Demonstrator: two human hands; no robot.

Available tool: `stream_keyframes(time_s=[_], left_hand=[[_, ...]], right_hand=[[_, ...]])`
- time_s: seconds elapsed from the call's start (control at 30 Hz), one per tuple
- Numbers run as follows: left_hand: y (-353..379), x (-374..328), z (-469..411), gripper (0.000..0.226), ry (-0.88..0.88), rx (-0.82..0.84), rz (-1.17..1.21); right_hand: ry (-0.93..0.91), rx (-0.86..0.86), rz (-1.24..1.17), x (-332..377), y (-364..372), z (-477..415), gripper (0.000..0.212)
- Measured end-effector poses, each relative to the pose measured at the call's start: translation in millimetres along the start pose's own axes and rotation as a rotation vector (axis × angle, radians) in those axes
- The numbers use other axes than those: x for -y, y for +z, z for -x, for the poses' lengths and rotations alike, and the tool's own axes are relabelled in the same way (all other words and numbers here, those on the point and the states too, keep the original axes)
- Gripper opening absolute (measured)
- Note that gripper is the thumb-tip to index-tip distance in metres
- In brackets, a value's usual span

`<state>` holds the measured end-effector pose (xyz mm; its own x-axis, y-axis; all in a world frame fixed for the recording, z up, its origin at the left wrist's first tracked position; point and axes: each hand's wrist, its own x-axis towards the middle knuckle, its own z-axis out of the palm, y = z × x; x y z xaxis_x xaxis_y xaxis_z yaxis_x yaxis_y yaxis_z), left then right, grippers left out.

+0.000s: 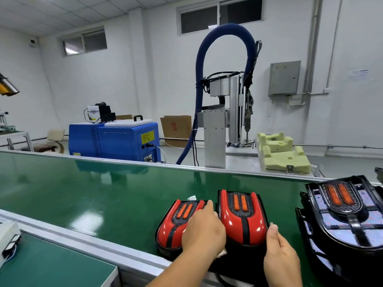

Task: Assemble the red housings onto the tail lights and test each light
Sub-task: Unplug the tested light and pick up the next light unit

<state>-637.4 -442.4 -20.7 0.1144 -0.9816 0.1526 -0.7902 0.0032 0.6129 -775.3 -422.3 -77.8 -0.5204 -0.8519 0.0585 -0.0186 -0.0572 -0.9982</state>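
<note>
Two tail lights with red housings lie side by side on the green conveyor belt. My left hand rests across the right part of the left tail light, fingers reaching into the gap between the two. My right hand touches the right lower edge of the right tail light, fingers loosely curled, thumb up. Further right, a stack of black tail light bases without red housings shows orange reflectors and foil-covered faces.
Behind the belt's far rail stand a dispensing machine with a blue hose, a blue cabinet and yellow-green foam fixtures. A second green work surface lies at the near left, with a white box at its edge.
</note>
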Motion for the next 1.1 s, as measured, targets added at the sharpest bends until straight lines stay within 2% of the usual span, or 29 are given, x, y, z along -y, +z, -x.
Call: stream_keyframes(time_s=[0.17,0.27,0.37,0.5,0.6,0.7,0.83,0.93,1.1], left_hand=[[-1,-4,-1,0.046,0.043,-0.015,-0.011],[-2,-6,2,0.039,0.051,0.021,0.038],[-5,-6,3,0.027,0.03,0.048,0.139],[-9,2,-6,0.027,0.015,-0.02,0.159],[-11,3,-3,0.035,0.021,0.02,0.16],[-10,2,-1,0.034,0.009,0.015,0.212],[-13,0,1,0.037,-0.005,0.046,0.246],[-15,0,1,0.047,-0.016,0.055,0.254],[-16,2,1,0.048,-0.001,0.038,0.267]], right_hand=[[-0.024,-0.027,-0.021,3,0,-2,0.046],[-0.068,-0.012,-0.003,4,2,-3,0.045],[-0.107,0.047,0.023,6,9,-1,0.044],[-0.162,0.142,0.1,1,18,-3,0.039],[-0.192,0.084,0.108,-2,20,-1,0.038],[-0.181,0.026,0.073,-6,19,0,0.042],[-0.153,-0.008,0.037,-11,17,-5,0.04],[-0.147,-0.032,0.021,-10,18,-7,0.037],[-0.12,-0.028,0.014,-15,18,-12,0.04]])
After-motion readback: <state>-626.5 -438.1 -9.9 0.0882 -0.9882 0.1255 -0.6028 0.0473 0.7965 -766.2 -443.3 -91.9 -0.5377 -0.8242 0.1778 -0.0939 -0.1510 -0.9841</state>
